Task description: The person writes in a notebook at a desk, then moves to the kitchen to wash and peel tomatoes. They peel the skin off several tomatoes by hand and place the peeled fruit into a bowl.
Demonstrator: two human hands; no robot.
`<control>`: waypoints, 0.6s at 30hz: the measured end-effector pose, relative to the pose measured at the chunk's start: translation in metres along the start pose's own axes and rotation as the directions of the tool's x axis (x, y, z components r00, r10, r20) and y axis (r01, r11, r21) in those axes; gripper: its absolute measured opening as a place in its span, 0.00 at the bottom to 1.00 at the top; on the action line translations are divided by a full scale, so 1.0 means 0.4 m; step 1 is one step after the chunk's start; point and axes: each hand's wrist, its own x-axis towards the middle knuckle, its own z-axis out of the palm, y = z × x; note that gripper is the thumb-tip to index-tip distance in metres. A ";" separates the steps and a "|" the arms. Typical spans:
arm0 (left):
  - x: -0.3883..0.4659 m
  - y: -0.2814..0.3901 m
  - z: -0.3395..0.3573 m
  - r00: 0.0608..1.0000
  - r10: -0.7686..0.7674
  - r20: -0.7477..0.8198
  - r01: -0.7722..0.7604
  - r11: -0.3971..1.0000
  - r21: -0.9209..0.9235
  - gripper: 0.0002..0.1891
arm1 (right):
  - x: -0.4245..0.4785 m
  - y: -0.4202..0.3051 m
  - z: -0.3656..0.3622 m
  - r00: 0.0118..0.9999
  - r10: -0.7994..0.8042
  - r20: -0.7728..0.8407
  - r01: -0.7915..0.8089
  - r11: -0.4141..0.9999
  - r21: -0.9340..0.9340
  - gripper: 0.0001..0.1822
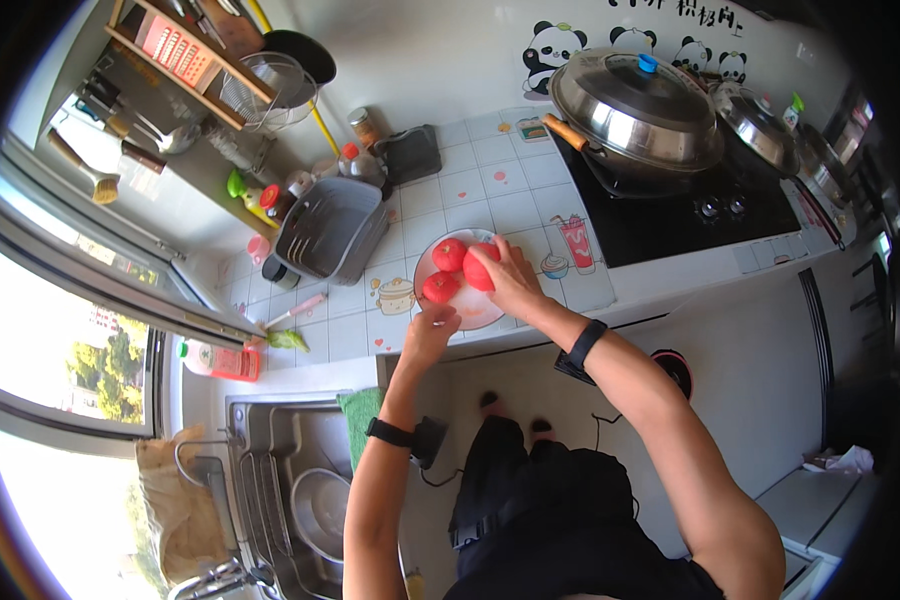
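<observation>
A round plate [477,313] lies on the tiled counter before me, with red tomatoes on it. One tomato [449,255] sits toward the back and another tomato [441,286] at the left. My right hand [511,279] curls around a third tomato [480,268] at the plate's right side. Low at the plate's front left rim is my left hand [429,336], its fingers bent inward; whether it grips the rim or something small is hidden.
A grey plastic basket [334,229] stands left of the plate, near a pink-handled tool [296,309] and a green leaf [288,340]. At right, a lidded wok [637,112] rests on the black gas hob [690,225]. The steel sink [285,427] holds a metal bowl [322,514].
</observation>
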 end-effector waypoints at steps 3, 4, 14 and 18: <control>0.062 -0.014 0.017 0.994 -0.092 0.060 0.097 0.990 -0.098 0.20 | 0.042 0.001 0.028 0.994 0.023 0.104 -0.010 0.992 -0.122 0.36; 0.075 -0.018 0.018 0.994 -0.084 0.074 0.094 0.985 -0.143 0.20 | 0.051 0.001 0.041 0.995 0.004 0.104 0.017 0.980 -0.197 0.35; 0.150 -0.089 0.046 0.956 -0.075 0.282 0.207 0.857 -0.472 0.20 | 0.116 0.006 0.066 0.971 0.171 0.166 -0.149 0.979 -0.139 0.36; 0.158 -0.075 0.063 0.929 -0.129 0.347 0.314 0.770 -0.555 0.25 | 0.143 0.017 0.040 0.921 0.320 0.221 -0.365 0.908 0.205 0.37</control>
